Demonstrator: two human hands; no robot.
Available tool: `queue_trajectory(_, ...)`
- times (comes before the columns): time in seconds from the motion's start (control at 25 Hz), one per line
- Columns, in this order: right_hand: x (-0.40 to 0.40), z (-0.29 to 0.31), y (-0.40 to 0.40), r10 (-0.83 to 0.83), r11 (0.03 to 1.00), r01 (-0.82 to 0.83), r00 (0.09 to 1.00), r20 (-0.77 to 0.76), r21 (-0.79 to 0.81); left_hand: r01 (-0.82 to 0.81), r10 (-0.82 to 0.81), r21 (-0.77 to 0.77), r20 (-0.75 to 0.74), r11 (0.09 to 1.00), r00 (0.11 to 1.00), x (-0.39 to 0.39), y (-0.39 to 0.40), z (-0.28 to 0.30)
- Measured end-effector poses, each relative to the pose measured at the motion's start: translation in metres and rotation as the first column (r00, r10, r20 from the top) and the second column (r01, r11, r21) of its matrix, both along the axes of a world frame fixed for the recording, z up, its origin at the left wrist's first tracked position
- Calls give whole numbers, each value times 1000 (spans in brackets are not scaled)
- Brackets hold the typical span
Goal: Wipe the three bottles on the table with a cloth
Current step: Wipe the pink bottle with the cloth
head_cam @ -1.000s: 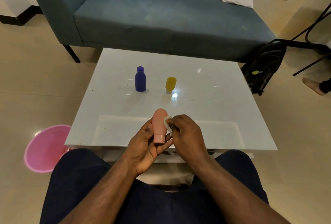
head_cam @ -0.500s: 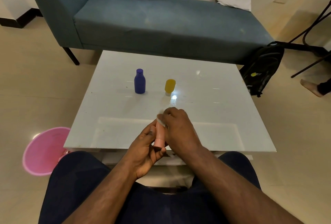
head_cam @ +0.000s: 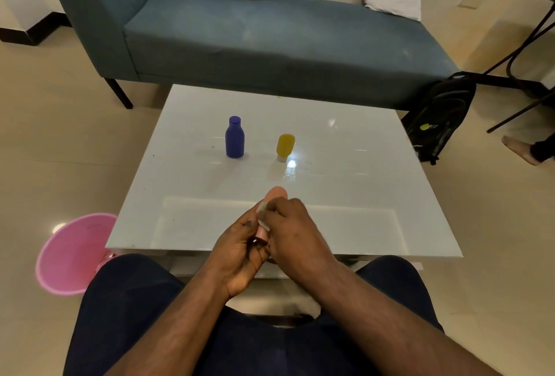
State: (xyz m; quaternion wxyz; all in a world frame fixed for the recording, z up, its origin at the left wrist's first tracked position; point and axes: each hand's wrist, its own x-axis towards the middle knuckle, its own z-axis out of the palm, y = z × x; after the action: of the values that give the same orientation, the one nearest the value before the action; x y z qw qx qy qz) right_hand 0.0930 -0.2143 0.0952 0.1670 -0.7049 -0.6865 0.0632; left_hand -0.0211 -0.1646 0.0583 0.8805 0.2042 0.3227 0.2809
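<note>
Over the near edge of the white table (head_cam: 345, 195), my left hand (head_cam: 240, 252) grips the lower end of a pink bottle (head_cam: 277, 193), cap end toward me. My right hand (head_cam: 292, 231) pinches a small white cloth (head_cam: 262, 210) against the bottle's side and covers most of its body; only the rounded top and a bit of the cap show. A blue bottle (head_cam: 234, 137) stands upright at the table's middle left. A yellow bottle (head_cam: 284, 146) stands on its cap just to the right of it.
A pink bin (head_cam: 72, 252) sits on the floor at the table's near left corner. A blue-grey sofa (head_cam: 255, 33) runs behind the table. A black backpack (head_cam: 441, 117) leans at the right, with another person's foot (head_cam: 518, 148) beyond it.
My right hand with the cloth has slid from the bottle's right side over its front and now down along the body. The left hand kept its hold on the bottle.
</note>
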Motion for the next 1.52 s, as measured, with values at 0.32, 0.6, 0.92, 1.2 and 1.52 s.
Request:
queue_trajectory(0.32,10,0,11,-99,995,99,994,-55,11,-24,24,-63,-3,998,1000,-1,1,-2)
queue_trajectory(0.6,9,-8,0,-39,997,46,994,-101,66,-89,87,-64,-34,994,996,-1,3,-4)
queue_trajectory(0.92,1,-11,-14,35,994,-18,986,-163,105,-161,157,-92,-50,983,986,-1,3,0)
queue_trajectory(1.2,-12,-18,-10,-15,993,36,985,-174,116,-134,142,-240,12,961,990,-6,7,-3)
queue_trajectory(1.52,7,-24,6,-95,979,131,971,-218,158,-87,88,-173,-2,981,996,1,3,-5)
